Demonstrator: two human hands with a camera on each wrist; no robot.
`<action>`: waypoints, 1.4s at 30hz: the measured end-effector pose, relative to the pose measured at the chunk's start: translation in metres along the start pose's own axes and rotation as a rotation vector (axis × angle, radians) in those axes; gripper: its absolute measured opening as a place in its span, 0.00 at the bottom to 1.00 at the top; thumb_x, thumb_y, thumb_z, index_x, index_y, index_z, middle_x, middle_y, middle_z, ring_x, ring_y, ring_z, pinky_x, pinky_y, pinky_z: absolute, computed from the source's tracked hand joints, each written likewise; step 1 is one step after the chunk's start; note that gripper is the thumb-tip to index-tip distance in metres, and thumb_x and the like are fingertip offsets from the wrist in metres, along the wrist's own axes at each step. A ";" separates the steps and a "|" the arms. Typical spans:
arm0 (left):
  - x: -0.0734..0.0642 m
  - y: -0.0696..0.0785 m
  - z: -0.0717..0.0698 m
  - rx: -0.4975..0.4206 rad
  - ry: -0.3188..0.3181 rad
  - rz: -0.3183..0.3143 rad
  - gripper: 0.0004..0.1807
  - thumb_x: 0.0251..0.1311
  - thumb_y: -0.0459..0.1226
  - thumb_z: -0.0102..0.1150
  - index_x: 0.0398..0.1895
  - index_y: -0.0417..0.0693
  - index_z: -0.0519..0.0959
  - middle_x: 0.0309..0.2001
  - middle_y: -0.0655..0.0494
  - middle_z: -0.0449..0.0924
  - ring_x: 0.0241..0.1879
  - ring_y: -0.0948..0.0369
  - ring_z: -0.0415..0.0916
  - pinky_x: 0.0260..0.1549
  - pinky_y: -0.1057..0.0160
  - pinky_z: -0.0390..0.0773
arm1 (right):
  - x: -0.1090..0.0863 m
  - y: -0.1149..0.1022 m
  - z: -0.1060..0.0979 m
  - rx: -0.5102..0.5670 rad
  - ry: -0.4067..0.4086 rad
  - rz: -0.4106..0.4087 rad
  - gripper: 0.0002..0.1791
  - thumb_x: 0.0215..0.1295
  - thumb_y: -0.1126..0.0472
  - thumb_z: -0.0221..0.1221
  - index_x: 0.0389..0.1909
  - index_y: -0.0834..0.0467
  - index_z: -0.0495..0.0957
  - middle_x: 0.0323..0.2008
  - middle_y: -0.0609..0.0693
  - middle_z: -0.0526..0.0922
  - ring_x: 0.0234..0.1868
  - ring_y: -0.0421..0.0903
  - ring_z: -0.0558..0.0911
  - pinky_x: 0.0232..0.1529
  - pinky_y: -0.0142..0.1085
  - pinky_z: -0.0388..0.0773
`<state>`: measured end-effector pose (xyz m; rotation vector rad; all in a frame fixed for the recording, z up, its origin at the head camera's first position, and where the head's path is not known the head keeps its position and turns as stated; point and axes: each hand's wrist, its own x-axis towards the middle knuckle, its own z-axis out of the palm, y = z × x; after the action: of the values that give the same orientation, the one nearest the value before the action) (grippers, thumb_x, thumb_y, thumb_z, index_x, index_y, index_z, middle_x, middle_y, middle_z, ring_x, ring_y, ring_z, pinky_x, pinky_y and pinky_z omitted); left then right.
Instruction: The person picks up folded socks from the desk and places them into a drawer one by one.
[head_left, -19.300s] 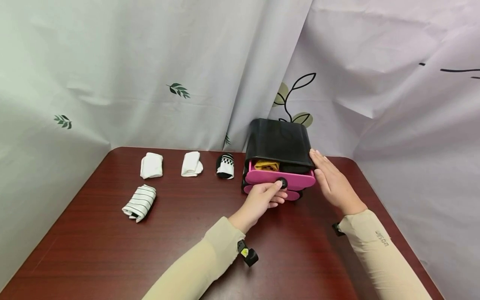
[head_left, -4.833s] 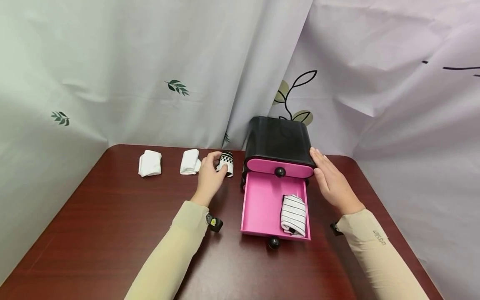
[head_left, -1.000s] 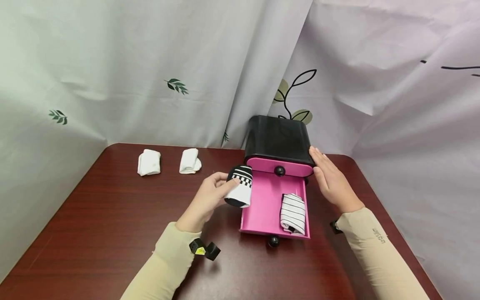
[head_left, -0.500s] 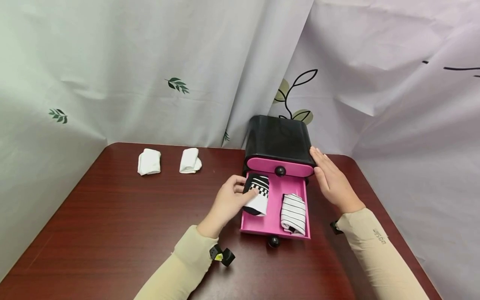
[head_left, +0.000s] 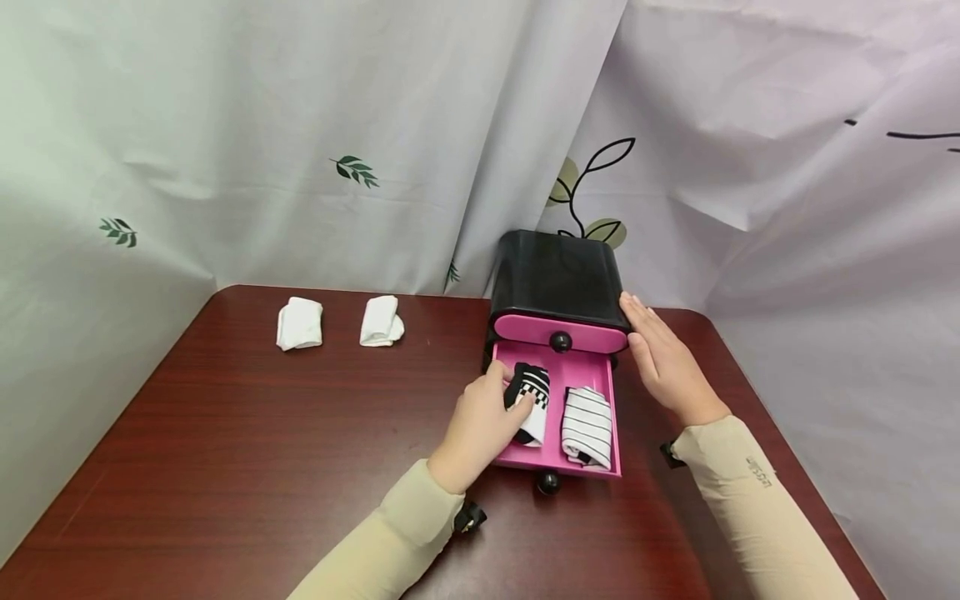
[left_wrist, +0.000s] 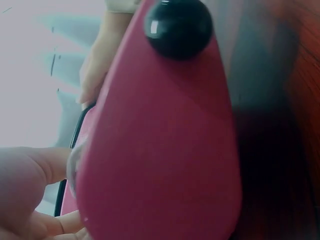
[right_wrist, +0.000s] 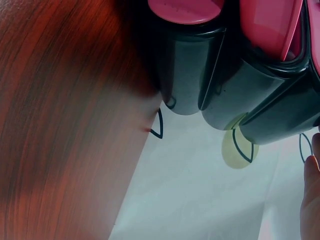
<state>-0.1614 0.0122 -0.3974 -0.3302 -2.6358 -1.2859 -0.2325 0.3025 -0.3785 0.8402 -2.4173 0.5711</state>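
In the head view my left hand (head_left: 480, 425) pinches a rolled black-and-white checkered sock (head_left: 534, 408) between thumb and fingers, low inside the pulled-out pink drawer (head_left: 557, 454). Right of it in that drawer lies a rolled white sock with dark stripes (head_left: 587, 427). My right hand (head_left: 667, 362) rests with straight fingers against the right side of the black drawer cabinet (head_left: 558, 271). The left wrist view has the pink drawer front (left_wrist: 160, 135) hiding most of the sock. At the right edge of the right wrist view, part of my right hand (right_wrist: 311, 195) shows.
Two folded white socks, a left one (head_left: 300, 323) and a right one (head_left: 379, 322), lie at the back of the brown table (head_left: 300, 467). Above the pulled-out drawer, the upper pink drawer (head_left: 525, 331) is closed. A pale curtain (head_left: 300, 150) hangs behind.
My left hand has carried the checkered sock rightward and down into the drawer, beside the striped one. Earlier the checkered sock lay on the table and the upper drawer was partly out. My right hand stays put.
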 end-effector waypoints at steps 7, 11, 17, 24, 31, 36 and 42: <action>-0.003 0.003 0.008 0.193 0.042 0.102 0.14 0.63 0.40 0.67 0.39 0.41 0.73 0.24 0.48 0.77 0.26 0.48 0.83 0.27 0.51 0.82 | -0.001 0.000 0.000 0.001 -0.003 0.005 0.28 0.79 0.62 0.47 0.75 0.66 0.61 0.74 0.62 0.63 0.75 0.60 0.61 0.77 0.35 0.47; -0.005 0.004 0.009 0.280 0.069 0.164 0.14 0.63 0.40 0.67 0.32 0.43 0.72 0.15 0.52 0.70 0.19 0.48 0.80 0.19 0.52 0.78 | 0.000 0.001 0.000 0.006 0.000 0.002 0.27 0.78 0.64 0.47 0.75 0.66 0.61 0.74 0.62 0.64 0.74 0.62 0.63 0.77 0.35 0.47; -0.008 0.004 0.009 0.484 0.142 0.194 0.15 0.62 0.46 0.68 0.34 0.46 0.78 0.20 0.50 0.78 0.22 0.51 0.81 0.16 0.52 0.79 | 0.001 0.001 0.000 0.007 -0.008 0.006 0.28 0.78 0.63 0.47 0.75 0.66 0.60 0.74 0.62 0.63 0.75 0.61 0.62 0.77 0.35 0.46; -0.010 0.003 0.004 0.530 0.187 0.178 0.13 0.60 0.46 0.70 0.41 0.48 0.85 0.40 0.51 0.79 0.36 0.54 0.78 0.21 0.52 0.83 | 0.000 0.001 -0.001 0.002 -0.004 0.012 0.28 0.79 0.63 0.47 0.75 0.66 0.60 0.74 0.62 0.63 0.76 0.59 0.61 0.77 0.35 0.47; -0.008 -0.006 -0.004 0.388 0.146 0.116 0.09 0.59 0.41 0.71 0.36 0.51 0.80 0.41 0.52 0.78 0.40 0.53 0.79 0.26 0.52 0.83 | 0.000 0.000 0.000 0.011 -0.004 0.008 0.27 0.78 0.64 0.47 0.75 0.66 0.61 0.74 0.62 0.63 0.76 0.57 0.61 0.77 0.34 0.47; -0.007 -0.011 -0.011 0.297 0.166 0.120 0.10 0.57 0.39 0.71 0.39 0.51 0.79 0.34 0.56 0.76 0.36 0.54 0.79 0.28 0.53 0.80 | 0.000 0.001 0.000 0.007 -0.008 0.010 0.28 0.78 0.64 0.48 0.75 0.66 0.61 0.74 0.62 0.63 0.75 0.60 0.61 0.77 0.34 0.46; -0.011 -0.008 -0.018 0.173 0.147 0.151 0.08 0.59 0.38 0.68 0.40 0.53 0.79 0.32 0.62 0.77 0.29 0.64 0.75 0.27 0.61 0.76 | 0.000 0.000 -0.001 0.005 -0.004 0.007 0.27 0.79 0.63 0.47 0.75 0.66 0.60 0.74 0.62 0.64 0.75 0.60 0.62 0.77 0.35 0.47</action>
<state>-0.1521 -0.0082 -0.3954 -0.3830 -2.5221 -0.9885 -0.2329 0.3029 -0.3779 0.8356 -2.4241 0.5789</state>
